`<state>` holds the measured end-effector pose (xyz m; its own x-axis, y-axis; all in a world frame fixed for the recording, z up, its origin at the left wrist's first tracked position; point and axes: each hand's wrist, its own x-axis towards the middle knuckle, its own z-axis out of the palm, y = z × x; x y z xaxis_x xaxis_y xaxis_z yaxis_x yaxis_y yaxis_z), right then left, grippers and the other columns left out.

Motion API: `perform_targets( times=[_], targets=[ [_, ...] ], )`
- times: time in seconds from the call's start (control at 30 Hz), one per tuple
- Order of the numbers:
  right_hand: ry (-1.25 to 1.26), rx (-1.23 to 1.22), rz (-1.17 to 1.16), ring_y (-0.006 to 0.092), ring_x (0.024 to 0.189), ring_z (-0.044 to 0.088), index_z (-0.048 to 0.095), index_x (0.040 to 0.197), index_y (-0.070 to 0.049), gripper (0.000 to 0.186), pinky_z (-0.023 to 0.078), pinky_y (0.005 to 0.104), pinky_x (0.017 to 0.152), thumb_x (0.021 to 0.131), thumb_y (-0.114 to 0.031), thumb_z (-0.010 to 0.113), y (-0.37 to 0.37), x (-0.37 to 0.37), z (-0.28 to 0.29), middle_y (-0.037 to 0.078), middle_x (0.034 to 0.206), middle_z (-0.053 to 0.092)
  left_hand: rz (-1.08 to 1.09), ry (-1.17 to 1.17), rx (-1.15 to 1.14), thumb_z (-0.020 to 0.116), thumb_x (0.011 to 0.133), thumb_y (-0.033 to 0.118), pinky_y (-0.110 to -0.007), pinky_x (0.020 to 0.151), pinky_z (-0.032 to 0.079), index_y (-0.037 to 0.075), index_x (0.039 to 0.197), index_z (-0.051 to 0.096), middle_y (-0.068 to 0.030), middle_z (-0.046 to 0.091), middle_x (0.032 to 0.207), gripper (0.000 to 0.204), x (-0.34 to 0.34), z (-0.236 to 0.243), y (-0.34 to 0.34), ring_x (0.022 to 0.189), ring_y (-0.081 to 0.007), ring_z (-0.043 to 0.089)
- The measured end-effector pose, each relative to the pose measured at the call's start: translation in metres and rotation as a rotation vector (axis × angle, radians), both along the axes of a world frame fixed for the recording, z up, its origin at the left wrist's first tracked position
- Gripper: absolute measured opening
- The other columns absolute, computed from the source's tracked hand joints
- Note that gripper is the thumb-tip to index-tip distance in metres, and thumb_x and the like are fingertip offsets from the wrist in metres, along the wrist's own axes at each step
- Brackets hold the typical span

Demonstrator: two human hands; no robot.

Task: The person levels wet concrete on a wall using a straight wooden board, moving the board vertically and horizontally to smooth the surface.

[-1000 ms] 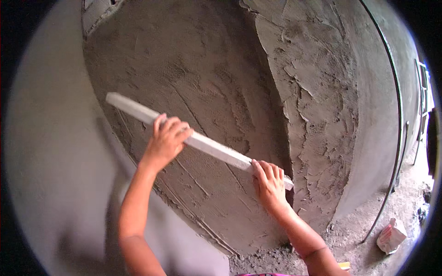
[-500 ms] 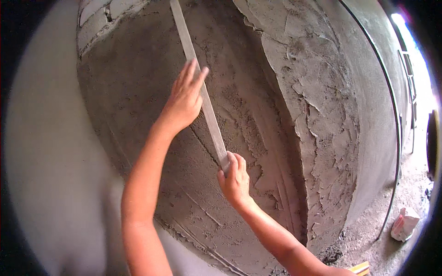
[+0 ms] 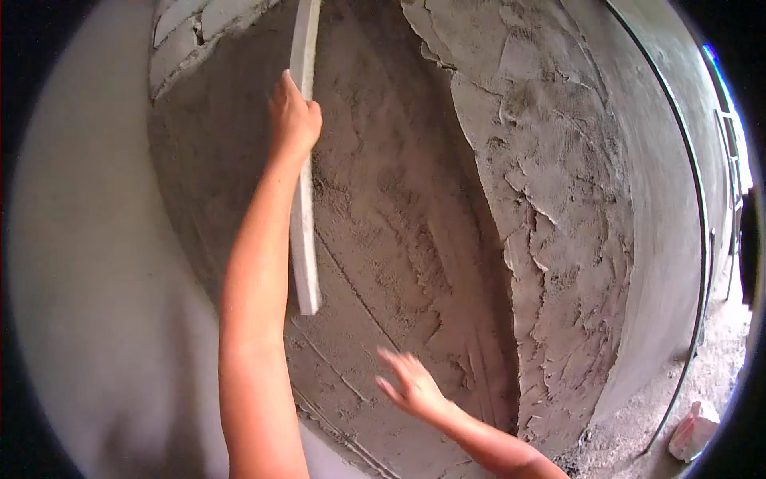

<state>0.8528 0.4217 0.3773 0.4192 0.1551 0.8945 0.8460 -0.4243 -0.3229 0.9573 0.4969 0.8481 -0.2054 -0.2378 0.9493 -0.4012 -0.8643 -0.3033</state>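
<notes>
A long, straight screed bar (image 3: 304, 247), pale and narrow, stands nearly upright against a patch of wet grey plaster (image 3: 383, 184). My left hand (image 3: 295, 120) is closed around its upper part, with the fingers partly hidden behind it. Beyond the top of the view the bar runs out of sight. Its lower end hangs free, left of my right hand (image 3: 415, 387). That hand is off the bar, fingers spread and slightly blurred, in front of the lower plaster. A thin ridge line runs down the plaster between the bar and this hand.
Rougher, thicker plaster (image 3: 550, 223) with a ragged edge borders the patch on the right. Bare bricks (image 3: 177, 48) show at the upper left, beside a smooth wall (image 3: 88, 239). A dark cable or rod (image 3: 692, 160) curves down to the floor, near a whitish lump (image 3: 694, 432).
My right hand has let go of the bar's lower end and moved down, opening. My left hand has risen and moved left, and the bar has swung from slanted to nearly upright.
</notes>
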Motion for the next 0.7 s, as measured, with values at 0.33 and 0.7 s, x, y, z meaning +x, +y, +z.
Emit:
perform_targets(
  times=[0.33, 0.7],
  targets=[
    [1.169, 0.023, -0.293, 0.0428, 0.084, 0.064, 0.045, 0.139, -0.011, 0.057, 0.049, 0.0499, 0.073, 0.088, -0.029, 0.066, -0.144, -0.119, -0.401, 0.023, 0.096, 0.067, 0.080, -0.067, -0.053, 0.059, 0.089, 0.018, -0.052, 0.097, 0.045, -0.003, 0.134, 0.038, -0.0267, 0.051, 0.131, 0.054, 0.024, 0.069, -0.011, 0.115, -0.0468, 0.053],
    [1.375, 0.096, -0.401, 0.0430, 0.085, 0.064, 0.047, 0.136, -0.010, 0.055, 0.050, 0.0499, 0.073, 0.088, -0.029, 0.066, -0.197, -0.139, -0.420, 0.024, 0.096, 0.067, 0.144, 0.022, -0.002, 0.061, 0.090, 0.021, -0.045, 0.103, 0.041, -0.004, 0.140, 0.037, -0.0271, 0.049, 0.137, 0.061, 0.004, 0.034, -0.027, 0.123, -0.0426, 0.051]
  ],
)
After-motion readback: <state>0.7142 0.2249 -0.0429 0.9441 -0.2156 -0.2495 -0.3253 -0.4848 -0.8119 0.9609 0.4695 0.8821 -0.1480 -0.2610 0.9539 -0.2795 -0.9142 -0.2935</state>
